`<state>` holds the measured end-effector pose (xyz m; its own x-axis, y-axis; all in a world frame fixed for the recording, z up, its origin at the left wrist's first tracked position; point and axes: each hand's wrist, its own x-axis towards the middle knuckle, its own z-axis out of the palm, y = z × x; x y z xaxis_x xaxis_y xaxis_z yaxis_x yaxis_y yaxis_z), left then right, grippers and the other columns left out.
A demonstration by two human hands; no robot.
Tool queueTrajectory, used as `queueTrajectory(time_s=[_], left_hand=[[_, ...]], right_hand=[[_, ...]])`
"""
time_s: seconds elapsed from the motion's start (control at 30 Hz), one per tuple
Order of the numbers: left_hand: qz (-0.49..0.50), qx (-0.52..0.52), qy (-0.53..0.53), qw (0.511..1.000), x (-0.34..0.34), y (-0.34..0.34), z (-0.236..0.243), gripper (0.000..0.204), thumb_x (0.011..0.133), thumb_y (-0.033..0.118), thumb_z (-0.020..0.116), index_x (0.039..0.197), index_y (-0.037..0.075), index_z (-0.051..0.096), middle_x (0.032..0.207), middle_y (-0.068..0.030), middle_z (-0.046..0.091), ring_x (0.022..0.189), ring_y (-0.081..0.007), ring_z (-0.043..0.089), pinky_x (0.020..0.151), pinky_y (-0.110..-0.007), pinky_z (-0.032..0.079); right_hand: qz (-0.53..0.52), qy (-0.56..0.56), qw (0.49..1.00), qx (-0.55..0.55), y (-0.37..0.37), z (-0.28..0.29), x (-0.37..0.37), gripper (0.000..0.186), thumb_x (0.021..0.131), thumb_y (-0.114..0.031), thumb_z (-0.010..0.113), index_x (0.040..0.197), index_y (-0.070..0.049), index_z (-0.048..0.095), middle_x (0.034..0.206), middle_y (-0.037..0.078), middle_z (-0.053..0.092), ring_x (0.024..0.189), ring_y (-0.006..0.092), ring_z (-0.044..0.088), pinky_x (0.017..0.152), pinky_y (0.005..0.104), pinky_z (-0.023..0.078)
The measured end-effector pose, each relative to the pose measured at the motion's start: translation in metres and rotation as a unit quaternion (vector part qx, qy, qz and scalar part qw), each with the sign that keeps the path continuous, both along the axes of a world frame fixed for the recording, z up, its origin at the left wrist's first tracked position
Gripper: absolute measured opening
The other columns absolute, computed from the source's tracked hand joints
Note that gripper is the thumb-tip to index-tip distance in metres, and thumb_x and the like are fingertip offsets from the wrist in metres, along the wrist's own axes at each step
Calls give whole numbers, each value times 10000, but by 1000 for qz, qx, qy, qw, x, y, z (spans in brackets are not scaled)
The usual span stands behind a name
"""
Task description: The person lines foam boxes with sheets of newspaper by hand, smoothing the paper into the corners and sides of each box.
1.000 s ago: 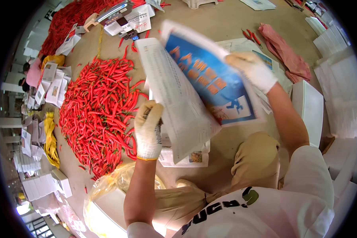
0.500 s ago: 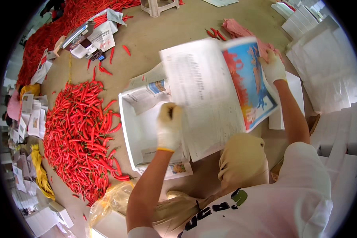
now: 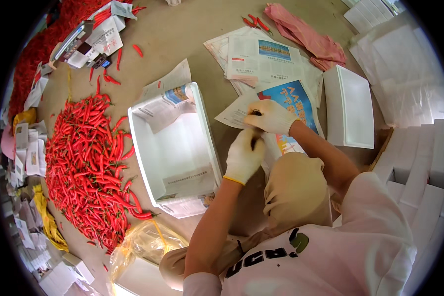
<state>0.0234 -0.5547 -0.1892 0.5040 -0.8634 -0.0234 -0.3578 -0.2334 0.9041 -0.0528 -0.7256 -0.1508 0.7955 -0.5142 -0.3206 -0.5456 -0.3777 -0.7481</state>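
Seen from above, two white-gloved hands come together with fingers curled, the left hand [image 3: 245,157] just below the right hand [image 3: 272,116]. A newspaper sheet [image 3: 296,94] with a blue picture lies behind the right hand, showing on both sides; whether the fingers grip it, I cannot tell. To the left stand a white foam box [image 3: 175,148] and heaped red chillies [image 3: 91,172].

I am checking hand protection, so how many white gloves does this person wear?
2: one on the left hand, one on the right hand, by the blue newspaper page. Both are visible.
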Motion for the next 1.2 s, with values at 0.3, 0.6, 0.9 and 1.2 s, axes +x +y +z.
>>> queueTrajectory(time_s=[0.3,0.6,0.9,1.2], left_hand=[[155,66,375,912,37,12,-43,427,1010,274,660,1319,-17,620,1083,-147,737,940,-236,684,898,-392,545],[-28,220,4,975,18,16,-23,718,1001,165,510,1688,193,307,1244,-255,718,1046,-462,702,910,-557,548],[-51,236,-21,970,15,18,-21,708,998,168,488,1686,197,322,1273,-228,699,1055,-448,697,919,-552,545],[-48,220,-33,974,13,19,-32,686,998,145,488,1669,191,352,1232,-227,713,1034,-448,698,905,-555,544]], right_hand=[[-27,120,974,192,36,-27,-17,303,949,-291,711,999,8,720,832,102,711,663,162,680,660,343,566],[-94,-8,995,30,12,-12,14,451,930,-413,775,1004,25,692,825,71,640,725,134,589,663,316,497],[-134,-4,981,142,-3,-11,14,420,953,-386,785,1041,14,697,852,53,649,724,116,606,633,293,530],[-138,-21,974,176,-4,-13,7,421,952,-377,793,1084,12,696,868,59,664,738,115,639,653,286,554]])
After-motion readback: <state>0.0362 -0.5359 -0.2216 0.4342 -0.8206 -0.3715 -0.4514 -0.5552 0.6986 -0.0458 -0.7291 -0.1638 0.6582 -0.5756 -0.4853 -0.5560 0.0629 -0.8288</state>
